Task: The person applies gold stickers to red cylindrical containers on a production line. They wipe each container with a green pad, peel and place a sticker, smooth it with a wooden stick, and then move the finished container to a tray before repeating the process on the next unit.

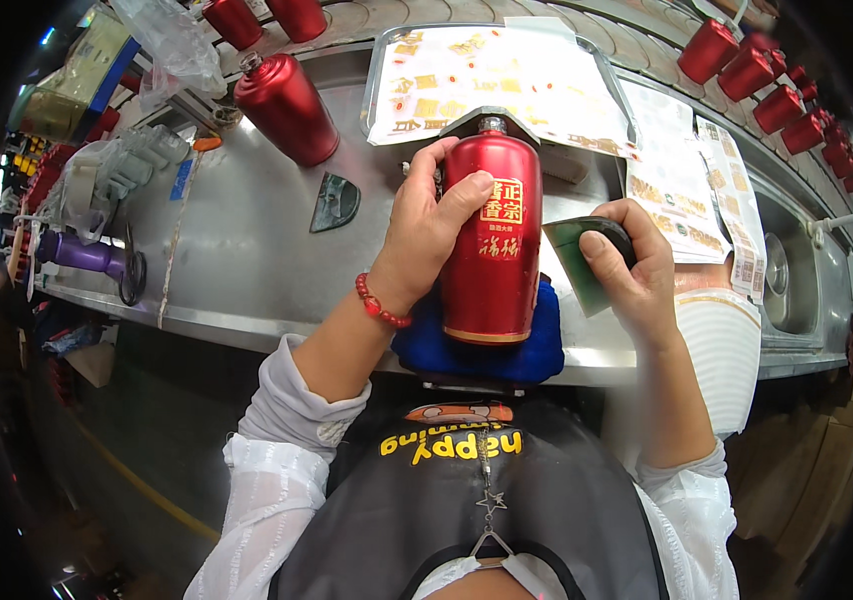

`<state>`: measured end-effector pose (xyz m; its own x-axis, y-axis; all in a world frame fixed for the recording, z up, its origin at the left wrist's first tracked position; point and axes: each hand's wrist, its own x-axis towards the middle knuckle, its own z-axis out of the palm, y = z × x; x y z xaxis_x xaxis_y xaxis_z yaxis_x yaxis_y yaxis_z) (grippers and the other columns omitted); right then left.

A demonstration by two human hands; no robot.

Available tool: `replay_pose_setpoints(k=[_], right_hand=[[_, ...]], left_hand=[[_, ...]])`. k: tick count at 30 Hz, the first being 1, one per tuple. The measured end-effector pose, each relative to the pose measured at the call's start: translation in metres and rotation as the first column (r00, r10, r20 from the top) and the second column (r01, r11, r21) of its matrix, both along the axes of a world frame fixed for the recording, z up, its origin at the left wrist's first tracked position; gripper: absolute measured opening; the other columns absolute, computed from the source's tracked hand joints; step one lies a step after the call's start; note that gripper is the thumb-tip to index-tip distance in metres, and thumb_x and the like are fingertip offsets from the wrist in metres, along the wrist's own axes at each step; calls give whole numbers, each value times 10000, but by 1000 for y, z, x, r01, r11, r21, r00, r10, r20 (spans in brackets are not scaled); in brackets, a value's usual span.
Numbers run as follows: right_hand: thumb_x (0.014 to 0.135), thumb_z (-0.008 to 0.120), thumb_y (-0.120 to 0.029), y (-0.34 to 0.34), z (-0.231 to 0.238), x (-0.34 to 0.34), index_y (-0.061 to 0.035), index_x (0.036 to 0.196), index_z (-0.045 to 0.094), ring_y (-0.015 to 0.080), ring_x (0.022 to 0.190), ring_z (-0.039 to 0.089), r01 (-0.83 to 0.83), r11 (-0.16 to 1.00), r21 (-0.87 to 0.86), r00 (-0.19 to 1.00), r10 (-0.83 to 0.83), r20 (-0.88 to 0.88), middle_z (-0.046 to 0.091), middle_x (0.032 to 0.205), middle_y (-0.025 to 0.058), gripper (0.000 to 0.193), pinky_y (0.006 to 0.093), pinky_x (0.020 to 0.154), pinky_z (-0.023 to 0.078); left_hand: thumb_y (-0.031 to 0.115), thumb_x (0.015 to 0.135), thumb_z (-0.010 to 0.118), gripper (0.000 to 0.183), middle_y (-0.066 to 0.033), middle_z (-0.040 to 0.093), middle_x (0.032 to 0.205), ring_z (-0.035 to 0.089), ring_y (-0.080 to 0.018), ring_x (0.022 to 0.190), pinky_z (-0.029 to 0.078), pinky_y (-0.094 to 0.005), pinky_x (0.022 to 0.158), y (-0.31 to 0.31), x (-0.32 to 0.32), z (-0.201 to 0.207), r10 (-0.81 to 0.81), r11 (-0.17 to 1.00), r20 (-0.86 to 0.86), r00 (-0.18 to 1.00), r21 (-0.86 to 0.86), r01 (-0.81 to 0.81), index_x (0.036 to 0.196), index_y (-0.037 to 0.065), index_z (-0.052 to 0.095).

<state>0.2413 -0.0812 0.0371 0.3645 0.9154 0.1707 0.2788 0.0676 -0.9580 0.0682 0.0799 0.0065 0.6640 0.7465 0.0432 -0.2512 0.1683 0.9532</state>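
Red bottle [487,285], left hand [422,232] around its side.

Black apron [397,530] over white sleeves [272,510]
Yellow lettering [452,446] and an orange print [461,412] on the front; a silvery star [492,500] on a chain [488,462] (just an outline); pale grey cuffs [309,400]; red beaded bracelet [381,308] at the left wrist.

a metal counter [247,255] stands above a seemingly dark-green floor [172,430].

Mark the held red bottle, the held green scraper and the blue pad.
Held red bottle [490,278], head view: front, below the lettering.
Held green scraper [577,268], head view: flat blade.
Blue pad [482,362], head view: lower middle part.
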Motion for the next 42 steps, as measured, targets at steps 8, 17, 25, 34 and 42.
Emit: replay_pose_setpoints(k=[8,17,25,34,42], right_hand=[[941,672,-160,-7,0,8,-19,993,607,73,705,550,108,994,-1,994,-108,-21,620,775,14,164,235,635,459],[847,776,-133,48,41,5,-29,950,663,161,688,594,-360,911,201,788,181,589,627,784,74,185,312,620,460],[774,761,-171,44,19,-9,-185,882,657,160,876,637,-475,839,264,438,-35,898,598,886,-11,151,363,806,417],[751,800,-189,67,29,1,-173,904,683,206,889,619,-385,879,280,488,-64,870,602,838,29,193,370,828,409],[720,839,-79,28,-10,9,-94,967,706,244,805,579,-338,861,380,739,-7,674,627,920,69,280,380,740,421]], left_hand=[[387,1030,558,466,-97,673,1237,518,-270,1242,309,-412,1165,21,-10,17,91,314,-67,994,949,35,1372,74,606],[573,965,573,587,-84,670,1240,422,-300,1343,53,-543,1251,-39,-66,4,186,210,-210,960,963,170,1358,142,644],[576,754,809,1088,-166,525,1446,390,-406,1367,140,-653,1173,-61,-73,-22,445,390,-352,824,904,176,1547,-7,347],[597,727,812,1126,-177,532,1444,433,-388,1326,192,-680,1143,-64,-70,-21,469,340,-324,822,925,171,1557,-4,346],[612,789,760,1094,-192,509,1464,411,-424,1354,167,-657,1170,-58,-71,-28,393,391,-326,860,906,164,1554,-35,320]])
